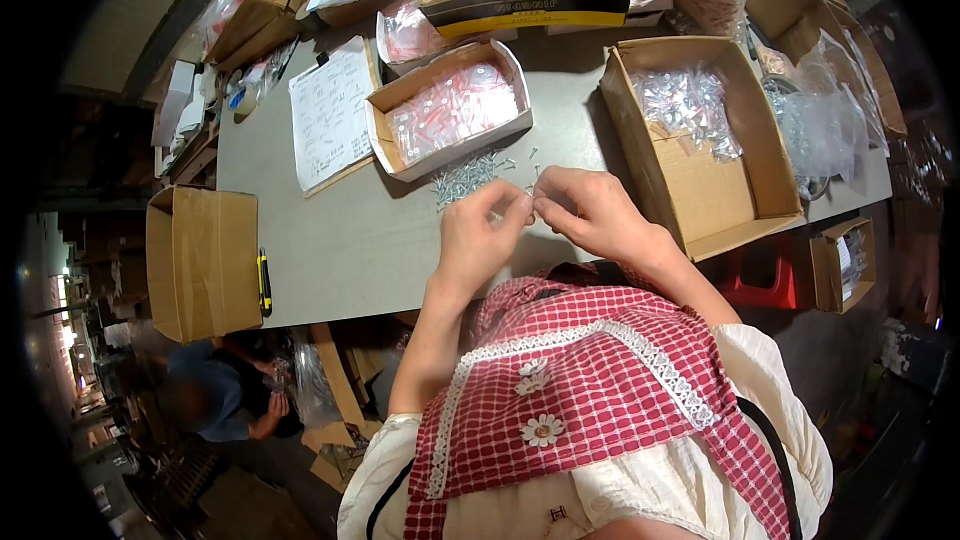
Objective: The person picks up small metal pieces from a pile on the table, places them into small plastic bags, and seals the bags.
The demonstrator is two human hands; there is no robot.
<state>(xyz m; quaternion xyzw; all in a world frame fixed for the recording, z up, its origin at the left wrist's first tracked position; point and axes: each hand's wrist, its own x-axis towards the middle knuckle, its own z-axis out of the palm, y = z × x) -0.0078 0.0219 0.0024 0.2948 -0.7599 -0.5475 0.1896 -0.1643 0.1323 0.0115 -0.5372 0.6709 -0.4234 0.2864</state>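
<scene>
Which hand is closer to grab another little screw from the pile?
Probably the left hand: the screw pile lies just beyond its fingertips, while the right hand sits farther to the side, near the big box.

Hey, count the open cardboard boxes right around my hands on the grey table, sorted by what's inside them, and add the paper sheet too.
Box of red-and-clear small bags: 1
Box of clear bags of metal parts: 1
Box turned on its side, contents not visible: 1
Printed paper sheet: 1
Total: 4
Both hands, left hand and right hand, pinch something small; further boxes at the far edge are left out.
</scene>
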